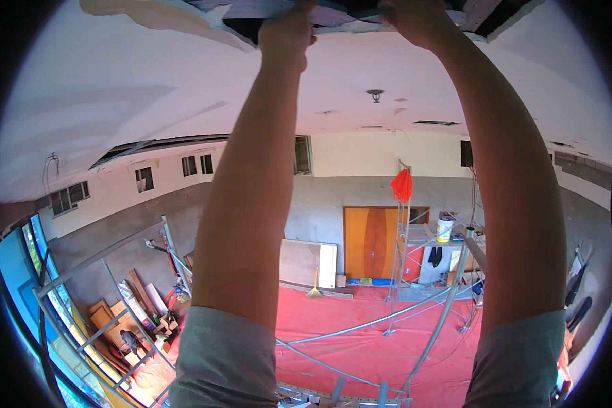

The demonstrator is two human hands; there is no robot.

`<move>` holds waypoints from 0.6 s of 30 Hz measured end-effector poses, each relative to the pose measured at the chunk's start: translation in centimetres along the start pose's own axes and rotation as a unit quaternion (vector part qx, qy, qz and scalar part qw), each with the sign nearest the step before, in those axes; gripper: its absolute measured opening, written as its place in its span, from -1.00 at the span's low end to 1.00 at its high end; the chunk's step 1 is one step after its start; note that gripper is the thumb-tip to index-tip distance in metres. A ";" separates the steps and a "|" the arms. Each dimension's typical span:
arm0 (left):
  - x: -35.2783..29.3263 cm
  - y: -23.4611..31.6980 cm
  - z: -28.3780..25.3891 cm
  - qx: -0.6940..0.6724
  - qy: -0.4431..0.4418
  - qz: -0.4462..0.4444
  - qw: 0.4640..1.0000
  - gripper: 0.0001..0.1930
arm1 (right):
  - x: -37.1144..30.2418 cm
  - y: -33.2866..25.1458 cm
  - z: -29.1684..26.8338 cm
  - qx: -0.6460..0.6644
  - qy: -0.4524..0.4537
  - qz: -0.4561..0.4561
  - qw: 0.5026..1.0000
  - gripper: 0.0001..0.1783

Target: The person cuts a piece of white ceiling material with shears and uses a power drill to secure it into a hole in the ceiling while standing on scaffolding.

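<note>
1. Ceiling opening (pixel 350 28) lay overhead, its far edge jagged.
2. Left hand (pixel 284 32) and right hand (pixel 413 19) were raised at that edge, partly cropped; how open, or holding what, I couldn't tell.
3. Bucket (pixel 445 230) lettering was too small to read.

A: Exposure on my remote feed?

B: I log it as moderate. Blue-white daylight at left, through the glazing (pixel 28 262). Floor (pixel 360 319) pales toward white near there, reads saturated red mid-frame.

A: Shadows?

B: Soft-edged on the left part of the ceiling (pixel 340 75); the ceiling opening (pixel 243 27) drops nearly to black. I see both forearms (pixel 248 204) darker than the room behind.

A: Distortion?

B: Fisheye. Straight lines bow toward the rim; corners go black. Upper edge crops the left hand (pixel 284 42) and right hand (pixel 418 22).

A: Focus?

B: Forearm outlines clear; I rate far-wall detail small, slightly soft.
</note>
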State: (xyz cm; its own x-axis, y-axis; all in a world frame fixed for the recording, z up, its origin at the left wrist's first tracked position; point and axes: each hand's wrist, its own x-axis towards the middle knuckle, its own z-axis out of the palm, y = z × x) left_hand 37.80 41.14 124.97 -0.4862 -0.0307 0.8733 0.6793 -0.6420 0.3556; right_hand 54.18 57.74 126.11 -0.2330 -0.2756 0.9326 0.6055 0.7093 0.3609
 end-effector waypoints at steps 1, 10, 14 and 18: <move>0.2 -0.1 0.2 -0.049 -0.018 0.001 0.999 -0.73 | 0.1 -0.1 -0.1 -0.009 0.004 0.008 1.000 -0.62; -0.4 -0.3 0.7 -0.106 -0.026 0.002 0.994 -0.66 | 0.0 -0.2 0.2 -0.004 0.002 0.035 0.999 -0.63; -1.6 0.9 0.1 0.001 -0.034 -0.031 0.999 -0.59 | -0.2 0.0 0.5 0.008 0.012 0.008 1.000 -0.65; -2.5 1.7 0.0 -0.056 -0.015 0.058 0.997 -0.60 | -0.3 -0.3 0.0 0.001 0.009 0.008 1.000 -0.66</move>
State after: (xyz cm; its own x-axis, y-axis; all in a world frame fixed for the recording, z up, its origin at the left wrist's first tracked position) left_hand 40.13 40.12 123.42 -0.3894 -0.0881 0.9168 0.6637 -0.7170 0.2130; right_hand 54.04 57.62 125.72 -0.2086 -0.2756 0.9384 0.6073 0.7156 0.3451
